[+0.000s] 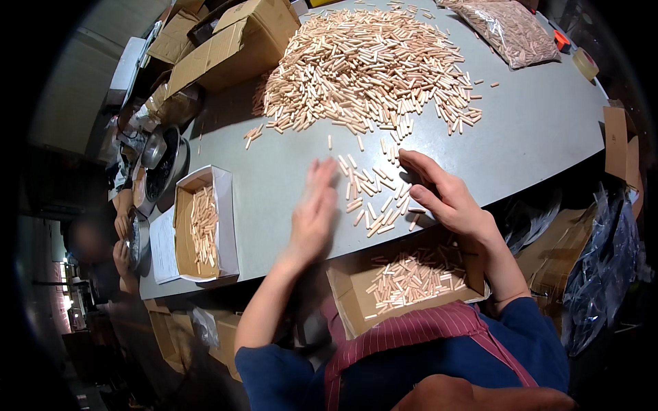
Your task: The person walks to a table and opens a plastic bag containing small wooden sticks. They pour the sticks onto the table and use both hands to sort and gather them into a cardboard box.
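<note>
Short light wooden dowels lie loosely spread on the grey tabletop between my two hands. My left hand, blurred by motion, is to the left of them with its fingers stretched out and nothing visible in it. On the other side my right hand curves along the dowels, thumb apart from the fingers, fingertips near a few pieces. Below the table's front edge, against my striped apron, a cardboard box holds many more dowels. A large heap of dowels covers the far middle of the table.
At the left stands a white-sided box with dowels, beside a paper sheet. Another person's hands are by a bowl at far left. A filled plastic bag and tape roll lie at far right; cartons stand back left.
</note>
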A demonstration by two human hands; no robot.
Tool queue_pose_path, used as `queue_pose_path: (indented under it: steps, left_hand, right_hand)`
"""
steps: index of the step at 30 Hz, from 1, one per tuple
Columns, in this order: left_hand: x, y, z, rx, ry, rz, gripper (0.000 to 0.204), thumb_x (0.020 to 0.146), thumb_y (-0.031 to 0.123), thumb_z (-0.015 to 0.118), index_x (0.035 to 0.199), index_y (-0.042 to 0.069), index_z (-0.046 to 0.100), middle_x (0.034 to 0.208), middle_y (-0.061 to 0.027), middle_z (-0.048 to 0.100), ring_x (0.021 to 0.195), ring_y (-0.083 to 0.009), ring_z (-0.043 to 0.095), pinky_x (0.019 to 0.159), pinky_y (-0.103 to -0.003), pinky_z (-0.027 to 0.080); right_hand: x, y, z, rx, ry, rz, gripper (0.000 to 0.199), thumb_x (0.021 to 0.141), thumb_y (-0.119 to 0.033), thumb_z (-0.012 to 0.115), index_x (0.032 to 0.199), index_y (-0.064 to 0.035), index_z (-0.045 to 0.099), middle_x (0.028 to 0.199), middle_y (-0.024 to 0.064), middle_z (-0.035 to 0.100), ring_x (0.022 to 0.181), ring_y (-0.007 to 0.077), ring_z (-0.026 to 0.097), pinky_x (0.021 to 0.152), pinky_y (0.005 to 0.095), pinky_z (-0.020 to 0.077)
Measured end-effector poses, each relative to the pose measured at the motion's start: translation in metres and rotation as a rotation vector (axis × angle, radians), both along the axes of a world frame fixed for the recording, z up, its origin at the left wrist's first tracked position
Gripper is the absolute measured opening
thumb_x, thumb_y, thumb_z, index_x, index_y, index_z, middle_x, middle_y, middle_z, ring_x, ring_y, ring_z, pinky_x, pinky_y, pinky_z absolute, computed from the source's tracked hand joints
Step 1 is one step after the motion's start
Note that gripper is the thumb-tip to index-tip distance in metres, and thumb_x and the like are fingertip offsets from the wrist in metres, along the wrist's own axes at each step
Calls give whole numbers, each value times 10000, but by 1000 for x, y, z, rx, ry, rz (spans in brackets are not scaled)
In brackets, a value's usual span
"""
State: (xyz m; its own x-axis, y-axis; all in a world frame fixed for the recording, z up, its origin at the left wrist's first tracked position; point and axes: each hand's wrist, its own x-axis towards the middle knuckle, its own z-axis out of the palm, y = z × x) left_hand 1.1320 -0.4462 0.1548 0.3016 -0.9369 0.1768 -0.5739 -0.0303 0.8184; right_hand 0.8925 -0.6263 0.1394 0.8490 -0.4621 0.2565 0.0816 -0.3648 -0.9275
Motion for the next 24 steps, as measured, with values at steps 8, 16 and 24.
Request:
queue_pose_path:
  steps: [8, 16, 24]
  left_hand:
    - [48, -49, -13, -12, -107, 42, 540, 1107, 309, 418, 1553, 6, 458, 1601, -201, 468, 1565, -359, 297, 1278, -450, 195]
    - [37, -60, -9, 16, -250, -193, 567, 1116, 319, 378, 1592, 11, 391, 1622, -193, 439, 1569, -327, 298, 1301, -459, 113]
    - [7, -38, 3, 37, -273, -274, 612, 1106, 366, 373, 1598, 2, 366, 1621, -205, 430, 1561, -378, 301, 1292, -503, 141]
  right_hand:
    - [-7, -2, 13, 780, -388, -24, 513, 1141, -380, 414, 1407, 53, 485, 1396, 246, 602, 1198, 319, 696, 967, 449, 599]
    - [-10, -17, 1, 797, -443, -157, 436, 1147, -319, 374, 1300, 52, 546, 1260, 235, 672, 1206, 331, 696, 938, 454, 613]
    - [-6, -13, 6, 767, -437, -177, 474, 1144, -321, 392, 1341, 78, 556, 1371, 224, 621, 1324, 316, 613, 1116, 414, 477]
